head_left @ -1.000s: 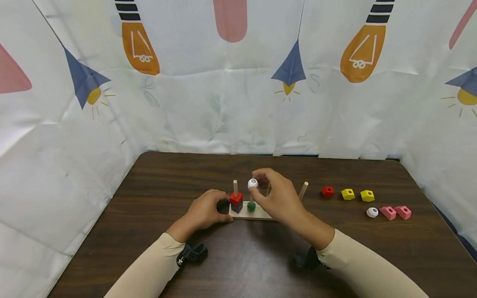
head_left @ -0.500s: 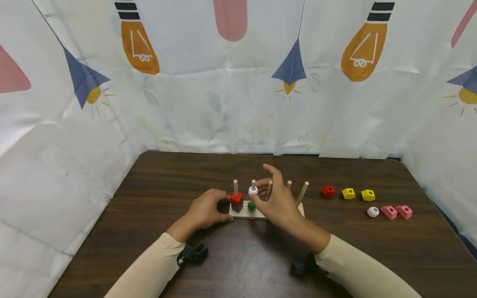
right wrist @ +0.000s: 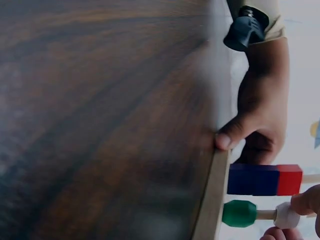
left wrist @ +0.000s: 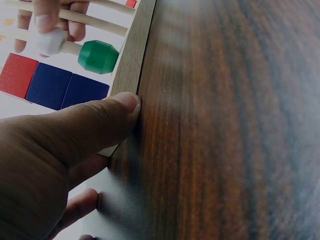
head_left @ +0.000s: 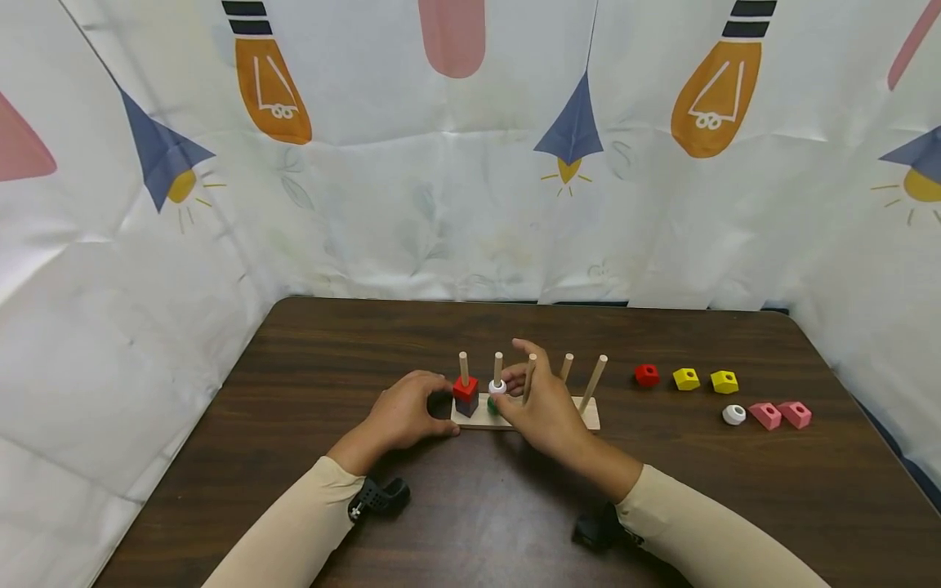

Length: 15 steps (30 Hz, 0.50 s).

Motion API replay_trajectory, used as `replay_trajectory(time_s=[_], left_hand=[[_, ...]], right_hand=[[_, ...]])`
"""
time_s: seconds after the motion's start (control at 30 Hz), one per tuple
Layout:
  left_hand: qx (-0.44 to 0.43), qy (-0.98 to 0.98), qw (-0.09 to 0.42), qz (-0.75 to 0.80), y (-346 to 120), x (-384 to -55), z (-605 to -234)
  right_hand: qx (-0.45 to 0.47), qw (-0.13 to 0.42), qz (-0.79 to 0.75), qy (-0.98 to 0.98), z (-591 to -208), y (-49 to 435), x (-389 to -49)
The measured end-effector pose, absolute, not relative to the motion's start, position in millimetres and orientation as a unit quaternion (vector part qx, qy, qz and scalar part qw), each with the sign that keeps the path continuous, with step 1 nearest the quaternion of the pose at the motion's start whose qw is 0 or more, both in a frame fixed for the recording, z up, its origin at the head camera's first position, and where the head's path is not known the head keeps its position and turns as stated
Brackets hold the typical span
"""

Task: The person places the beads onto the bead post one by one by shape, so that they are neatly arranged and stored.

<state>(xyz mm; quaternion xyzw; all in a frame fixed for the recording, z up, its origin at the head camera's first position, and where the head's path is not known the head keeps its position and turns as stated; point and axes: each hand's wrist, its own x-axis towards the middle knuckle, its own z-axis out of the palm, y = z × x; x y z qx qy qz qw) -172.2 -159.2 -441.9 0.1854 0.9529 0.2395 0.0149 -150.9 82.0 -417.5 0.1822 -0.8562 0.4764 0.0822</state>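
Note:
A pale wooden peg board (head_left: 478,421) with several upright pegs lies on the table. My left hand (head_left: 408,412) grips its left end, thumb pressed on the front edge. On the leftmost peg, two dark blue blocks (left wrist: 70,86) sit under a red block (head_left: 466,389). The second peg carries a green bead (left wrist: 98,57) at the base. Higher on that peg, a white bead (head_left: 497,386) is threaded, apart from the green one. My right hand (head_left: 546,411) pinches this white bead, thumb on its near side and fingers beyond; its index finger is raised.
Right of the board lie a red block (head_left: 647,376), two yellow blocks (head_left: 687,379), another white bead (head_left: 733,415) and two pink blocks (head_left: 766,416). A bare peg (head_left: 594,384) leans right at the board's right end. A printed white curtain (head_left: 441,229) hangs behind the table.
The white bead has gone from the top of the second peg down along it, my right hand lowering with it. My left hand stays on the board's end.

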Motion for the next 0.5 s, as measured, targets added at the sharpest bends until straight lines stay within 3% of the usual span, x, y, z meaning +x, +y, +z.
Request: replay_trajectory(time_s=[0.5], left_hand=[[0.187, 0.953, 0.018, 0.237, -159, -174, -443]], right_hand=[[0.188, 0.069, 0.464, -0.863, -430, 83, -152]])
